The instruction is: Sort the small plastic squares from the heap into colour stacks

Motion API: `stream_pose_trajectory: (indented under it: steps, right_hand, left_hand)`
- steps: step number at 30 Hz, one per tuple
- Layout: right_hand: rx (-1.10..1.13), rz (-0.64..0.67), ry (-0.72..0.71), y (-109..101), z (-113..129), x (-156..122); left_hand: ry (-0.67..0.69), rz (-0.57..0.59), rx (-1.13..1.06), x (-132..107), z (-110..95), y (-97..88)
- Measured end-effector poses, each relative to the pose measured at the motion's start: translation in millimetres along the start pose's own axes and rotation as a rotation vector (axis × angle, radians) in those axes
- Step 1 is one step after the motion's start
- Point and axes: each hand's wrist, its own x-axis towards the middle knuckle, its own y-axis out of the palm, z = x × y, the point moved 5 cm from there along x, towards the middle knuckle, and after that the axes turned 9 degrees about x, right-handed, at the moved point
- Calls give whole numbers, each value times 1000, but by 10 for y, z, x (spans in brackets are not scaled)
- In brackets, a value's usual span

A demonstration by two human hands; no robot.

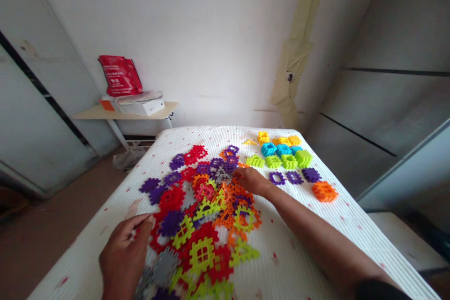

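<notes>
A heap of flat interlocking plastic pieces (204, 206) in red, purple, orange, lime and grey lies on a white ribbed mattress (305, 243). My right hand (250, 179) reaches across to the far side of the heap, fingers curled down on the pieces there; what they grip is hidden. My left hand (123, 253) rests at the near left edge of the heap, fingers bent, touching a red piece (154, 239). Built cubes stand in rows at the far right: yellow (263, 138), blue (269, 149), lime (288, 161), purple (294, 177) and one orange (324, 191).
A small table (105, 113) by the left wall carries a white box (142, 108) and a red bag (119, 75). Grey panels flank the room on both sides. Brown floor lies left of the mattress.
</notes>
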Motion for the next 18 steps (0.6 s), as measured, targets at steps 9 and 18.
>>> stream_pose_trajectory:
  steps: [9, 18]
  right_hand:
    - [120, 17, -66, 222, 283, 98]
    - [156, -49, -316, 285, 842, -245]
  left_hand:
    - [-57, 74, -182, 107, 210, 196]
    - [-81, 110, -203, 94, 204, 232]
